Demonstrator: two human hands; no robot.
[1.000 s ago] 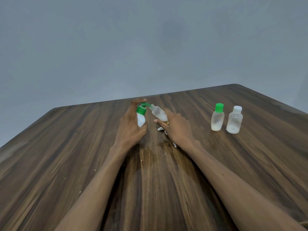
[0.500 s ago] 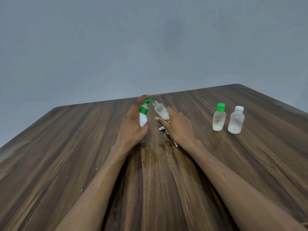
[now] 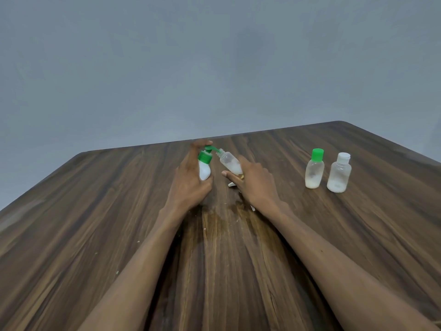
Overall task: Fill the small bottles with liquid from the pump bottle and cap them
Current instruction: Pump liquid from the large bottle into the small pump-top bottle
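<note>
From the head view we see our left hand (image 3: 191, 185) gripping the white pump bottle (image 3: 204, 168) with a finger on its green pump head, its spout meeting the mouth of the open small bottle (image 3: 230, 161), which our right hand (image 3: 256, 187) holds tilted, fingers curled round it and hiding its base. A little whitish liquid sits inside. Well off right on the wooden tabletop (image 3: 95, 211) stand two capped bottles, the green-capped bottle (image 3: 315, 169) and white-capped bottle (image 3: 339, 173), each with liquid at the bottom: three small bottles, one pump bottle.
</note>
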